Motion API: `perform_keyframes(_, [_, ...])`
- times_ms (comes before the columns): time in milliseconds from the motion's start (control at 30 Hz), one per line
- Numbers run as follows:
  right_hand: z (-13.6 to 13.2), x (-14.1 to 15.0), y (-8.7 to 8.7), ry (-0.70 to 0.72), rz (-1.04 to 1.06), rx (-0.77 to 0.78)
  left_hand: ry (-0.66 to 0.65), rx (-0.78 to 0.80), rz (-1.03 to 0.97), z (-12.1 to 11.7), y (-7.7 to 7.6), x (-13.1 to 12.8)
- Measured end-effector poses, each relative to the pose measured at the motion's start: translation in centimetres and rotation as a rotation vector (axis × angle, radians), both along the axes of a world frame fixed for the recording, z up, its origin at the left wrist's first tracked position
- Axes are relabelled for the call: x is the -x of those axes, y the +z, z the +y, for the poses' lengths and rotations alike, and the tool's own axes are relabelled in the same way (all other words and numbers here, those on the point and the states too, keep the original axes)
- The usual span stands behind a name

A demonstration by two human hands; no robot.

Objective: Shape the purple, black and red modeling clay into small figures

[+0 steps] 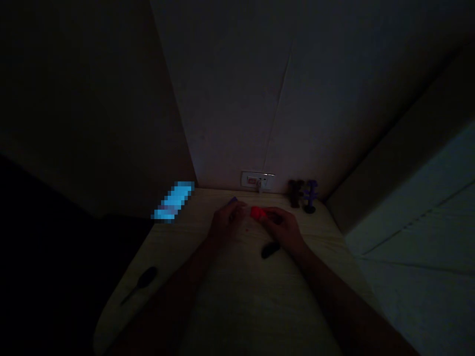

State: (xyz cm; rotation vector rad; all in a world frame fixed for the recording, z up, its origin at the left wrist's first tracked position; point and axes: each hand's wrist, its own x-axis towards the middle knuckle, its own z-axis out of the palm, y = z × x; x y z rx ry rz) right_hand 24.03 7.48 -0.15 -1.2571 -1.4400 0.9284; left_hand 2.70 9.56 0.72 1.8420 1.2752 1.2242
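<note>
In the dim light, my right hand (284, 227) is closed on a small bright red object (257, 213), whose kind I cannot make out. To its left, my left hand (224, 221) has its fingers curled, with a pale, blurred thing near the fingertips. A bit of purple (232, 200) shows just behind that hand; the rest of it is hidden. Both hands are over the wooden table (237, 296), close to the wall. A dark, rounded object (270, 249) lies beneath my right wrist.
A screwdriver-like tool (147, 278) lies at the table's left. A glowing pixelated rectangle (174, 201) is at the back left edge. Two small figures, one brown (296, 193) and one purple (311, 194), stand at the back right. A wall socket (257, 180) holds a plug.
</note>
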Motion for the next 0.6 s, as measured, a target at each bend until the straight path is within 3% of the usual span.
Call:
perform_keyframes(133, [0.2, -0.4, -0.2, -0.101, -0.109, -0.035, 0.264, -0.048, 0.007, 1.2, -0.3, 0.8])
perform_keyframes(200, [0.4, -0.6, -0.4, -0.106, -0.173, -0.056, 0.318, -0.046, 0.033, 1.8, -0.7, 0.8])
perform_keyframes(400, [0.7, -0.8, -1.1, -0.075, -0.256, -0.114, 0.2, -0.006, 0.137, 2.4, -1.8, 0.4])
perform_keyframes(600, [0.6, -0.8, -1.1, -0.057, -0.278, -0.154, 0.146, 0.006, 0.15, 2.1, -1.6, 0.7])
